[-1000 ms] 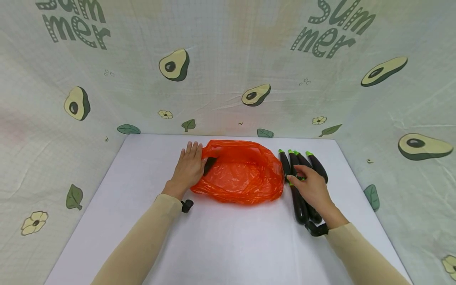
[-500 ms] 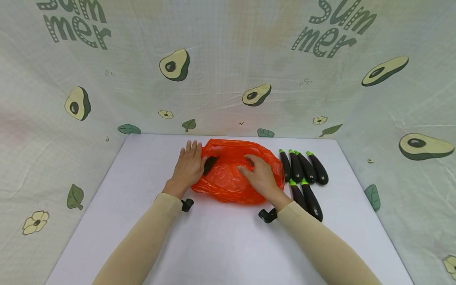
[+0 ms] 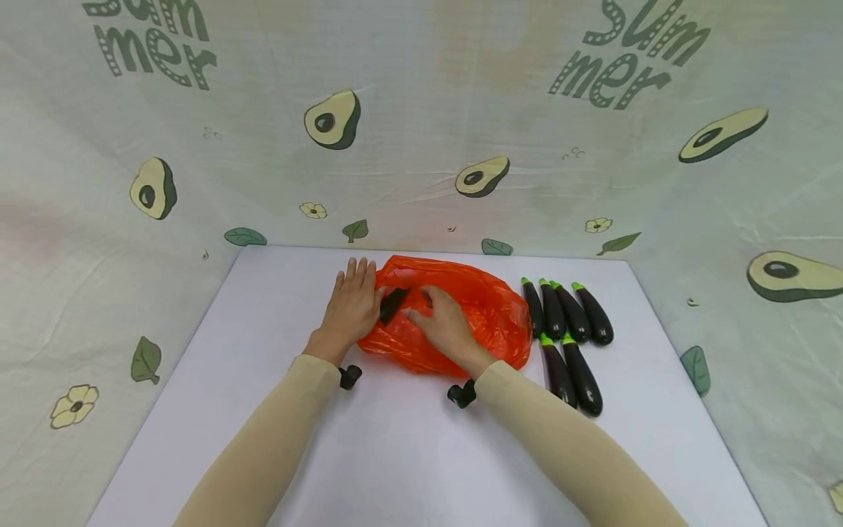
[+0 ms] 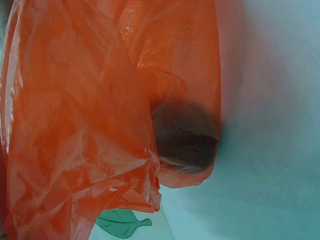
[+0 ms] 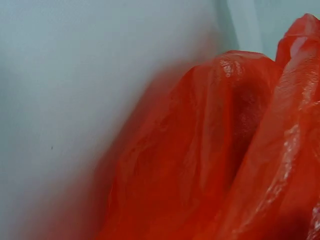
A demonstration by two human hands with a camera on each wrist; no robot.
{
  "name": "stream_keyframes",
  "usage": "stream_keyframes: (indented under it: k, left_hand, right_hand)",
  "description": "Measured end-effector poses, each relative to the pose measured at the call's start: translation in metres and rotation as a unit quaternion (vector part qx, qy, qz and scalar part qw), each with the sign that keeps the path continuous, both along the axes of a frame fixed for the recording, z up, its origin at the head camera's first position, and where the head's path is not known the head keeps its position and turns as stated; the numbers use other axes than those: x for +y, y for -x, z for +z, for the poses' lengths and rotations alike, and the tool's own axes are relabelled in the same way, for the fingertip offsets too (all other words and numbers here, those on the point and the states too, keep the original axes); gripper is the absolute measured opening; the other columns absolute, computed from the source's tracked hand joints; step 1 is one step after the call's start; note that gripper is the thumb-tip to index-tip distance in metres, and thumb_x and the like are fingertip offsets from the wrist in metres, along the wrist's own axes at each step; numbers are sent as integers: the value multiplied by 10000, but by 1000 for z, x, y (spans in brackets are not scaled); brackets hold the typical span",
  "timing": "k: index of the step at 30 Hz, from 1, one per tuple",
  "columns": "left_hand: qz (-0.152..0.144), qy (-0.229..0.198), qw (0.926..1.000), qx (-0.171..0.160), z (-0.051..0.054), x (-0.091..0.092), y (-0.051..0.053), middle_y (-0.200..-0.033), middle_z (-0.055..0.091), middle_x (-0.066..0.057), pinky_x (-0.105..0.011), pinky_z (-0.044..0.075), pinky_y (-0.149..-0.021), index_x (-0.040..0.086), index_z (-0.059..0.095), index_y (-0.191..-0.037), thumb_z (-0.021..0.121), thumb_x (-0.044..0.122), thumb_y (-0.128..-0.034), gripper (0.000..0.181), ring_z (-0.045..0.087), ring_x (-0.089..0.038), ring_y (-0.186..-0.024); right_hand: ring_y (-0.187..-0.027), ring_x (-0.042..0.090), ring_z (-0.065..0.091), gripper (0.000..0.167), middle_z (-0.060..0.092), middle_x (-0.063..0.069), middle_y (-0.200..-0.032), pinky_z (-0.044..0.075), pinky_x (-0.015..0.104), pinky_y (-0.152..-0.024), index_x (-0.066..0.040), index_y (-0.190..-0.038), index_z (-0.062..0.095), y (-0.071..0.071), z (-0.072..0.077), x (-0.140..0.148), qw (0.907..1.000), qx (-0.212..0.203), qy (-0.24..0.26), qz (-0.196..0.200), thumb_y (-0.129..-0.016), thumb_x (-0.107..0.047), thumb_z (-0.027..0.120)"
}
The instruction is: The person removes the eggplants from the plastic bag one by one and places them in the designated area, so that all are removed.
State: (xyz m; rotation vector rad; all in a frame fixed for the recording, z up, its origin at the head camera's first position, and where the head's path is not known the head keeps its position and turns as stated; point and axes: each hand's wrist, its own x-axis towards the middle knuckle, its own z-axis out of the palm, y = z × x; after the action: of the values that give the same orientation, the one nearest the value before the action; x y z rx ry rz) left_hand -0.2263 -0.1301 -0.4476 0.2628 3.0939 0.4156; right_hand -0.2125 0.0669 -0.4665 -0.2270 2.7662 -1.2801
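Note:
A red plastic bag (image 3: 490, 318) lies with its mouth spread on the white table. Inside its left part shows a dark, long thing (image 3: 393, 306), much like an eggplant. Through the film in the left wrist view, a dark rounded shape (image 4: 185, 140) shows. My left hand (image 3: 352, 307) rests at the bag's left edge, fingers straight. Over the mouth is my right hand (image 3: 448, 329), thumb and fingers apart, with nothing seen between them; its fingertips point at the dark thing. Red film (image 5: 200, 165) fills much of the right wrist view, and no fingers show there.
Several eggplants (image 3: 596, 315) with green caps lie right of the bag, in a back row and a front pair (image 3: 582, 377). The white table (image 3: 388, 454) meets a cloth backdrop (image 3: 408, 176) printed with avocados. Each wrist carries a small black camera (image 3: 462, 394).
My right hand has moved left, from above the eggplants to over the bag's mouth beside the dark thing. The left hand has stayed at the bag's edge. The head view has shifted slightly.

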Motion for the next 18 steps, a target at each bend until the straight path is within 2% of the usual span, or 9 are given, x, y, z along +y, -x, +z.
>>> stream_keyframes:
  k: [3, 5, 7, 8, 9, 11, 15, 18]
  left_hand:
    - [-24, -13, 10000, 17, 0, -1, 1, -1755, 156, -211, -567, 72, -1327, -9, 189, -1672, 447, 318, -1131, 683, 42, -390, -1645]
    - [-41, -16, 10000, 24, 0, -1, 1, -1755, 157, -214, -567, 68, -1327, -10, 188, -1672, 439, 317, -1134, 679, 43, -392, -1644]
    - [-45, -34, 10000, 24, 1, -1, 1, -1754, 158, -216, -570, 65, -1326, -11, 190, -1671, 444, 313, -1131, 679, 43, -395, -1644]
    - [-42, -42, 10000, 26, 1, -1, 1, -1754, 159, -215, -570, 65, -1326, -11, 192, -1671, 445, 313, -1131, 679, 45, -395, -1644]
    - [-39, -54, 10000, 17, 1, -1, 1, -1755, 158, -214, -569, 62, -1326, -10, 191, -1672, 446, 312, -1131, 679, 43, -393, -1644]
    - [-28, -55, 10000, 6, 1, -1, 1, -1755, 158, -212, -567, 60, -1325, -9, 192, -1672, 446, 312, -1131, 678, 43, -391, -1644]
    - [-26, -24, 10000, 33, 2, 0, 1, -1752, 166, -213, -567, 73, -1327, -9, 199, -1670, 418, 318, -1139, 661, 53, -390, -1644]
    - [-34, -24, 10000, 68, 2, 1, 2, -1748, 177, -220, -576, 88, -1325, -14, 210, -1666, 411, 318, -1139, 655, 63, -400, -1641]
  right_hand:
    - [-1368, 326, 561, 619, 592, 133, -1490, 493, 502, -1154, -78, -1507, 526, 3, -1, -1, 9992, 191, -281, 211, -989, -319, 762]
    - [-1380, 327, 538, 595, 593, 125, -1489, 484, 504, -1162, -83, -1496, 546, 6, -1, 1, 9963, 461, -569, 450, -986, -296, 768]
    - [-1381, 325, 520, 566, 596, 117, -1483, 472, 494, -1174, -84, -1480, 568, 11, -1, 3, 9886, 866, -951, 785, -985, -269, 769]
    - [-1367, 322, 522, 555, 603, 114, -1469, 472, 486, -1173, -82, -1471, 580, 13, -1, 4, 9817, 1120, -1193, 971, -982, -262, 772]
    - [-1352, 317, 525, 546, 609, 110, -1459, 471, 473, -1173, -82, -1461, 591, 16, -1, 5, 9722, 1397, -1469, 1170, -979, -258, 775]
    - [-1319, 308, 540, 533, 622, 105, -1436, 472, 450, -1171, -77, -1441, 612, 22, 0, 7, 9473, 1955, -2005, 1556, -970, -257, 783]
    - [-1278, 294, 567, 519, 645, 95, -1408, 487, 414, -1149, -82, -1419, 635, 33, 0, 7, 8841, 2884, -2917, 2238, -959, -265, 790]
    - [-1280, 291, 567, 489, 639, 85, -1413, 516, 419, -1110, -106, -1423, 635, 38, 1, 5, 8441, 3247, -3317, 2684, -974, -245, 769]
